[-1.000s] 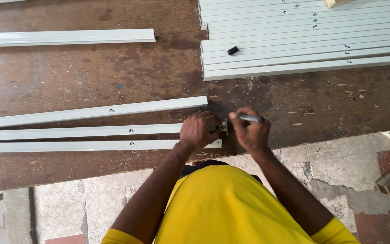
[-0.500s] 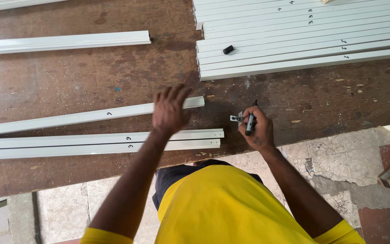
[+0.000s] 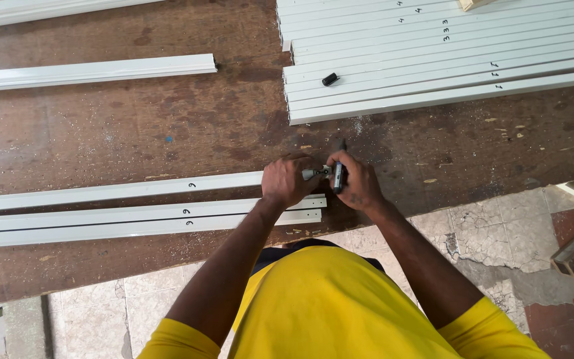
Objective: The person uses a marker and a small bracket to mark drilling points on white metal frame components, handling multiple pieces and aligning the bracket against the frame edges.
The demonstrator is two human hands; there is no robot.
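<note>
At the near edge of the brown table [image 3: 167, 126], we see a small metal bracket [image 3: 316, 173] pinched in the left hand [image 3: 288, 181], grip tight on it. Right hand [image 3: 357, 183] is wrapped around a black marker [image 3: 339, 174], touching that bracket. Three white profiles [image 3: 121, 216] lie just left; a stack [image 3: 446, 60] beyond.

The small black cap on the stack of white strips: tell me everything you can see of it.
The small black cap is a short, dark cylinder, plastic by its look. It lies on its side, slightly slanted, near the left end of the stack of white strips at the far side of the brown workbench. It rests on the strips alone; nothing else touches it. Both hands work well clear of it, nearer the person. Its open end cannot be made out.
</note>
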